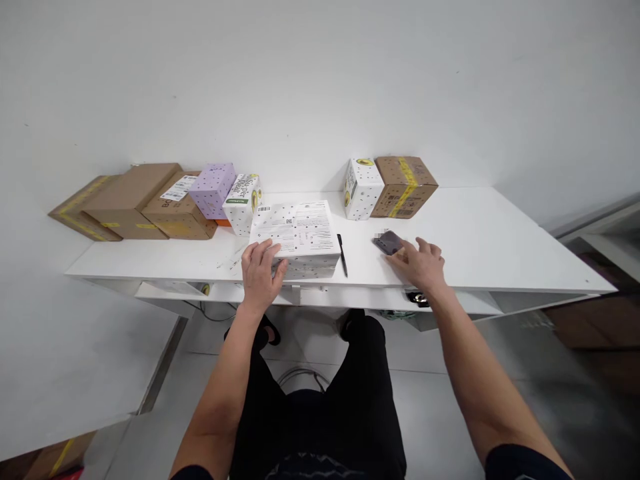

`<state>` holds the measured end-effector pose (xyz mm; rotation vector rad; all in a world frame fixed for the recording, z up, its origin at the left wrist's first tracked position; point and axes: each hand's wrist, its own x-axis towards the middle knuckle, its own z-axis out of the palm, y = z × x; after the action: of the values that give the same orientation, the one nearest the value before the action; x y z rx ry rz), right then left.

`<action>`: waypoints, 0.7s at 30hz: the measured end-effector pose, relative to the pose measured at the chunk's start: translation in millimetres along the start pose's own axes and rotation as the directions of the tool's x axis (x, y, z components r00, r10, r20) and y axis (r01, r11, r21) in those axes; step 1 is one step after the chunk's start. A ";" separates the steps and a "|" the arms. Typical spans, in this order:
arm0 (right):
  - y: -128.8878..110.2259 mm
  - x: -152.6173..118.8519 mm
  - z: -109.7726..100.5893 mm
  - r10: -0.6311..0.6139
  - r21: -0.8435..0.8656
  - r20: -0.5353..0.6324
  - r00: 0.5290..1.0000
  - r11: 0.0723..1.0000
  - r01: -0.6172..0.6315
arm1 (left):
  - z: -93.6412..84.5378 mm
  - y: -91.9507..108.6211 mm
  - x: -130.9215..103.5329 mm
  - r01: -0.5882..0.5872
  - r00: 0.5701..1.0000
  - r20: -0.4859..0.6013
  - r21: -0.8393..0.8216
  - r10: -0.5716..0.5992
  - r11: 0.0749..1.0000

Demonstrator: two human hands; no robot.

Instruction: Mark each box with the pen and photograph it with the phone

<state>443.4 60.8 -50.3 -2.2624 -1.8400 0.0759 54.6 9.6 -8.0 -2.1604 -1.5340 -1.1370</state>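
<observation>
A white printed box [295,230], dotted and covered in small text, lies near the front edge of the table. My left hand [261,273] rests on its near left corner, fingers apart on the top and thumb against the front side. Right of the box lies a black pen [343,255]. Farther right is a dark smartphone [387,242], back side up. My right hand [421,263] has its thumb and index finger closed at the phone's near right end, the other fingers loosely bent. Whether the phone is lifted off the table is hard to tell.
Brown cartons [135,200], a purple box [213,190] and a white box with an avocado picture [243,202] line the wall at left. Another white box [364,193] and a yellow-taped carton [405,187] stand behind the phone. Below the white tabletop [500,247] runs an open shelf [350,297].
</observation>
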 end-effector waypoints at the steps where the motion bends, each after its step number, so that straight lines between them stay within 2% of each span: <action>1: -9.4 -1.7 -2.0 -0.014 0.040 -0.008 1.000 0.999 0.015 | -0.3 1.0 -0.5 0.000 1.000 -0.007 0.014 0.000 1.000; 2: -21.3 -3.6 -3.7 -0.036 0.096 0.010 0.999 0.995 0.035 | -0.6 2.4 -1.4 0.009 1.000 -0.020 0.036 -0.009 0.999; 5: -66.0 -8.2 -4.3 -0.128 0.246 0.167 0.978 0.965 0.085 | -1.6 8.1 -4.3 0.093 0.994 -0.064 0.102 -0.087 0.990; 8: -108.8 -8.6 1.2 -0.135 0.222 0.252 0.958 0.972 0.079 | -1.7 12.6 -3.7 0.183 0.983 -0.017 0.063 -0.182 0.981; 11: -133.9 -4.9 6.1 -0.123 0.202 0.322 0.939 0.978 0.059 | 3.2 10.1 5.5 0.241 0.968 0.059 0.022 -0.242 0.970; 14: -136.0 -1.5 6.7 -0.094 0.200 0.336 0.937 0.979 0.026 | 18.0 -1.7 24.6 0.215 0.973 0.079 0.022 -0.216 0.976; 16: -126.6 -2.2 7.4 -0.066 0.200 0.317 0.946 0.980 0.001 | 33.4 -13.0 42.0 0.171 0.981 0.097 0.008 -0.171 0.985; 18: -112.0 -5.9 11.2 -0.051 0.282 0.251 0.967 0.959 -0.023 | 51.6 -23.6 61.9 0.149 0.981 0.127 -0.017 -0.146 0.989; 20: -96.5 -11.2 18.4 -0.044 0.507 0.150 0.988 0.861 -0.039 | 70.3 -30.7 82.7 0.147 0.978 0.159 -0.044 -0.138 0.988; 21: -89.6 -13.9 22.6 -0.031 0.650 0.105 0.994 0.758 -0.045 | 79.4 -32.3 92.8 0.147 0.975 0.179 -0.056 -0.135 0.988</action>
<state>350.4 67.4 -55.3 -1.7801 -1.5131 0.7411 74.1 134.2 -1.1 -2.2811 -1.7728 -1.0827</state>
